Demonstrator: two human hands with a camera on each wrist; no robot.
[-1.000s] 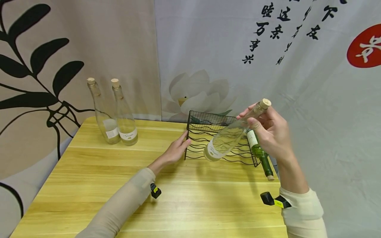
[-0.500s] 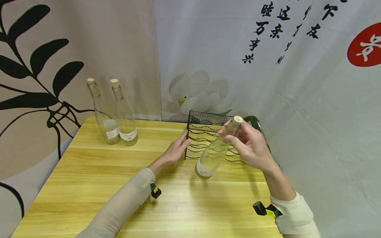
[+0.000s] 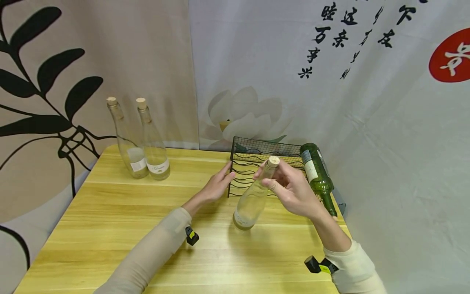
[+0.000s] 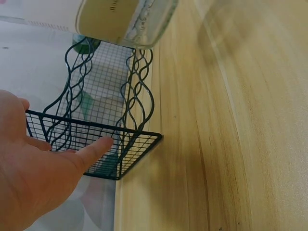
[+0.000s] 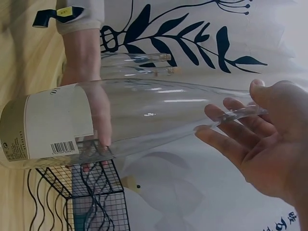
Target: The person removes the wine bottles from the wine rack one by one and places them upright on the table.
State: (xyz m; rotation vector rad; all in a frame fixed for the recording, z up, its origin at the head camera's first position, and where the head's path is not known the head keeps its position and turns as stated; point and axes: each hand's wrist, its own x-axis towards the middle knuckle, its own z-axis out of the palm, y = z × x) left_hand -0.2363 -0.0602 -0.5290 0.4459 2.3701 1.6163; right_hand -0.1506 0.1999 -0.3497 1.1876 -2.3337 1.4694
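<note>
My right hand (image 3: 291, 191) grips a clear corked glass bottle (image 3: 251, 204) by its neck, tilted with its base toward the lower left, in front of the rack. In the right wrist view the bottle (image 5: 144, 120) shows a white label with a barcode near its base. My left hand (image 3: 216, 187) rests against the left end of a black wire bottle rack (image 3: 242, 157). The left wrist view has that hand (image 4: 43, 168) with straight fingers touching the rack's mesh end panel (image 4: 96, 134). A green corked bottle (image 3: 319, 179) lies at the rack's right end.
Two more clear corked bottles, one at the far left (image 3: 132, 151) and one beside it (image 3: 158, 151), stand upright at the back left of the wooden table (image 3: 110, 237). A printed cloth (image 3: 249, 61) hangs behind the table.
My right hand has moved left and down with the clear bottle, from over the rack to in front of it. The left hand and the rack have stayed put.
</note>
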